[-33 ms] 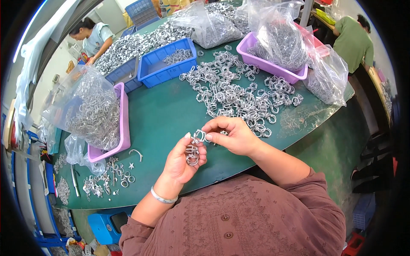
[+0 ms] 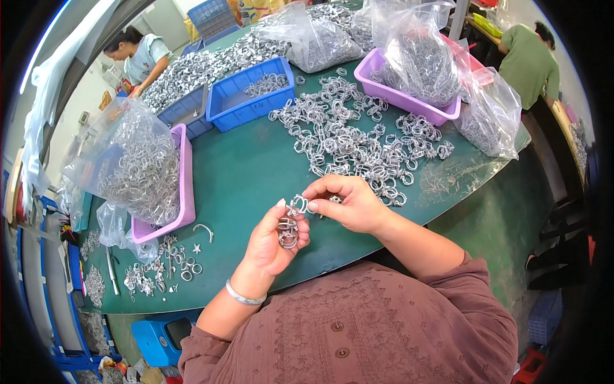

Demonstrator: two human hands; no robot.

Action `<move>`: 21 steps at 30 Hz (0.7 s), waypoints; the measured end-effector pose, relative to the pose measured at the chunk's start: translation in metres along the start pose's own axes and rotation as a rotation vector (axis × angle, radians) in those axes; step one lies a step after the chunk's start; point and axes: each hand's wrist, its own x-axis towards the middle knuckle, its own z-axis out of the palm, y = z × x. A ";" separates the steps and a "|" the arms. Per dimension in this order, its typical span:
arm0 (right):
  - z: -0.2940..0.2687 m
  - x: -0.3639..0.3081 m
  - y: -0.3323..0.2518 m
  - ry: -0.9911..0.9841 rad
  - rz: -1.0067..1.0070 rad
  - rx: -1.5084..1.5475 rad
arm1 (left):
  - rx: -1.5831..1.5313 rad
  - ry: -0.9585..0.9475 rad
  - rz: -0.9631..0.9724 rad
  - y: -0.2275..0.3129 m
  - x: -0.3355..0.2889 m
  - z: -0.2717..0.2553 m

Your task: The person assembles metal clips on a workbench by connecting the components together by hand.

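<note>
Several silvery metal rings (image 2: 288, 233) lie in my left hand (image 2: 271, 243), with its fingers curled round them. Between the fingertips of both hands is another silvery ring (image 2: 300, 203), pinched on its right side by my right hand (image 2: 352, 203). More metal shows under the curled fingers of the right hand, mostly hidden. Just beyond my hands a loose heap of similar metal rings (image 2: 345, 144) spreads over the green table (image 2: 236, 166).
A purple tray (image 2: 185, 173) with a bag of metal pieces stands left; another purple tray (image 2: 409, 107) is at the far right. Behind are a blue bin (image 2: 249, 105) and a large metal heap (image 2: 211, 67). Small parts (image 2: 150, 275) lie front left. Two people work farther off.
</note>
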 end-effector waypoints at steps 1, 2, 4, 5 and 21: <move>-0.001 0.000 0.000 0.000 0.001 -0.001 | 0.001 0.001 -0.007 0.000 0.000 0.000; -0.002 0.000 -0.001 -0.013 -0.050 -0.069 | 0.001 0.002 -0.015 0.000 0.000 0.000; -0.007 0.007 -0.002 -0.028 -0.113 -0.143 | -0.010 -0.024 -0.023 0.004 0.004 -0.001; -0.009 0.011 0.000 -0.040 -0.228 -0.207 | -0.023 -0.045 -0.035 0.006 0.006 -0.002; -0.003 0.013 -0.015 -0.170 -0.622 -0.600 | 0.102 -0.207 -0.061 0.006 0.000 -0.009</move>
